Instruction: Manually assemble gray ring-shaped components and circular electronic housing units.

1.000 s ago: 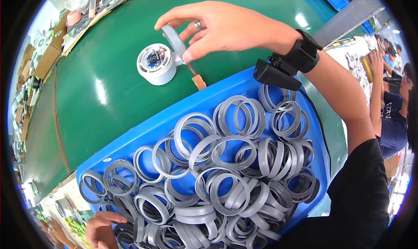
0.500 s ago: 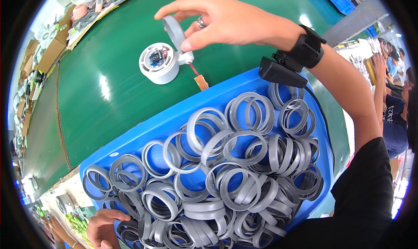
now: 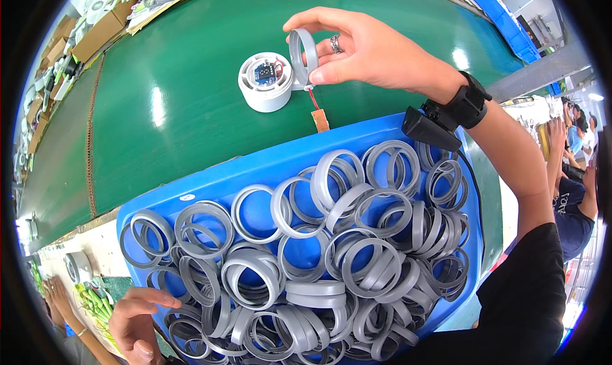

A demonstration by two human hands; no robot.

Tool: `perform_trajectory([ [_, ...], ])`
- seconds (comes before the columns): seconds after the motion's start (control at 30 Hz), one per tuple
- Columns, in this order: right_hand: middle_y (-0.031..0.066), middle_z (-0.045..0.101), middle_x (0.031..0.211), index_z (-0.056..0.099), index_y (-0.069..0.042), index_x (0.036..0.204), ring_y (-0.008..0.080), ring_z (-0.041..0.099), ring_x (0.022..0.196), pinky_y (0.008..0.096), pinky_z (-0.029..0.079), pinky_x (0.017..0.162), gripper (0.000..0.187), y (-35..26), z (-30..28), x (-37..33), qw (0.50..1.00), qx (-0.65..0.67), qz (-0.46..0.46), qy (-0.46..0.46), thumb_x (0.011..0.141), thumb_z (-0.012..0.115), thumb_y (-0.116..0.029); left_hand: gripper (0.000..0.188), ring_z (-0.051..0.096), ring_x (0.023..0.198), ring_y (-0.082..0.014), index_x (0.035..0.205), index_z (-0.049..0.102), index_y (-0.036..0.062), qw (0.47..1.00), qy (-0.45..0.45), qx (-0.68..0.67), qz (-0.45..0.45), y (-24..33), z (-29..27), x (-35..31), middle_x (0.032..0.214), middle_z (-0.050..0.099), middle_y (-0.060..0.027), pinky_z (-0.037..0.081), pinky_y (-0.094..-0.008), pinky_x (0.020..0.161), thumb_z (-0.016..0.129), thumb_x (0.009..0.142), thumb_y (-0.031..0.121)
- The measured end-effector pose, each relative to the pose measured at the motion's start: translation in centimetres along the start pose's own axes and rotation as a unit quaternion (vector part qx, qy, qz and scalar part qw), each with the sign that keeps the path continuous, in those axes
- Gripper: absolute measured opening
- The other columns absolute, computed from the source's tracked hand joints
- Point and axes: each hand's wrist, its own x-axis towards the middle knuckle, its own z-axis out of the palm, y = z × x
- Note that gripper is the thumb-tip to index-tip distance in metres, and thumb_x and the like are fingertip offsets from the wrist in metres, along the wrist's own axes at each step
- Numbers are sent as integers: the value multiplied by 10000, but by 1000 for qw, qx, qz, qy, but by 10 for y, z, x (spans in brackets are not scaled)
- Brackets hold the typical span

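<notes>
My right hand [image 3: 366, 52] pinches a grey plastic ring [image 3: 304, 51] between thumb and fingers, holding it on edge. The ring is right beside a round white plastic housing [image 3: 268, 100], over the housing's short side stub; whether they touch I cannot tell. A small circuit board [image 3: 266, 73] shows in the housing's open top, and a red wire runs from the stub to a small orange-brown piece [image 3: 320, 120]. Down at the lower left, my left hand [image 3: 135, 320] is open with fingers loosely bent, next to a blue tray [image 3: 210, 185] heaped with grey rings [image 3: 312, 295].
The housing stands on a green belt [image 3: 185, 123] behind the tray. Boxes and plastic parts line the far left side. A blue crate [image 3: 500, 21] and a grey metal bar [image 3: 542, 72] are at upper right. Other people are at right and at lower left [image 3: 67, 307].
The view has shifted, so housing and right hand appear further right. The ring in my right hand has turned more upright, its opening now more visible. My left hand stays beside the tray.
</notes>
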Motion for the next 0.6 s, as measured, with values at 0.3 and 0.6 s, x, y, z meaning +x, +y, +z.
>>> perform_trajectory([
  [0.3, 84, 543, 1193, 444, -10, 1313, 147, 588, 1013, 293, 481, 882, 550, 0, 1, 5, 1000, -10, 0, 24, 810, 666, -36, 574, 546, 839, -241, 1002, 517, 1, 1000, -12, 20, 1, 6, 1, 6, 931, 558, -172, 430, -346, 742, 577, 844, 550],
  [0.6, 72, 527, 1190, 432, -18, 1319, 141, 579, 1012, 292, 480, 882, 560, -3, 4, 7, 1000, -16, 2, 23, 814, 673, -44, 583, 550, 855, -238, 1017, 520, 6, 1000, -10, 27, -3, 12, 5, 7, 949, 561, -167, 421, -343, 765, 573, 848, 561],
])
